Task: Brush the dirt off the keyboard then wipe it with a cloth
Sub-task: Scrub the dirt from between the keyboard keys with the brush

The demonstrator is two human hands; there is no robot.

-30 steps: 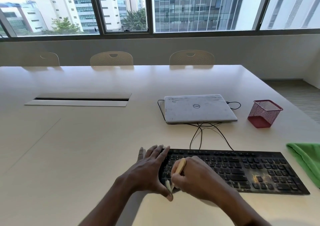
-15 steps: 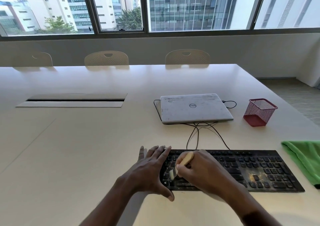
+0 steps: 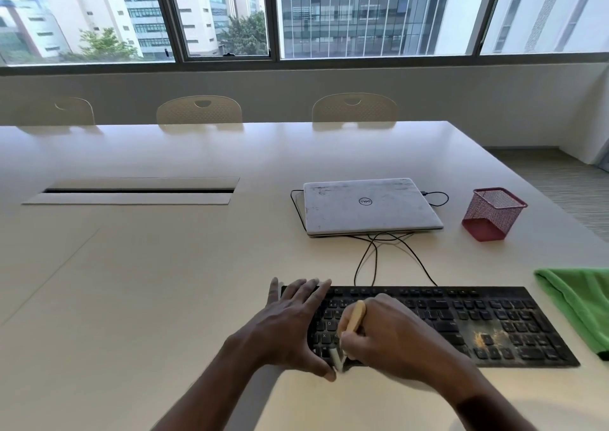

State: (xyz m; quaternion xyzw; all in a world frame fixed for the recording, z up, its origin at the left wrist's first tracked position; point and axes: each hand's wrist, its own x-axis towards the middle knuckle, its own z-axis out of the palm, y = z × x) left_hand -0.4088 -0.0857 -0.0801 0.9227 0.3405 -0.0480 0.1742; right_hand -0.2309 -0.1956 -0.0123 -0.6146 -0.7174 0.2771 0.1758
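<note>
On white conference table (image 3: 164,265), near front edge, pressing black keyboard (image 3: 478,318), green cloth (image 3: 580,298) lying just right of it, with left hand (image 3: 286,325), fingers spread flat over left end. Pinching wooden-handled brush (image 3: 355,318) in right hand (image 3: 395,338), bristles touching lower-left keys. Showing orange dirt (image 3: 482,336) on right-side keys.

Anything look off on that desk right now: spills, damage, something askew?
Yes: an orange-brown patch of dirt sits on the keyboard's right-hand keys, away from the brush the right hand holds at the left end. The closed laptop's lid looks scuffed and smudged. Nothing else stands out.
</note>
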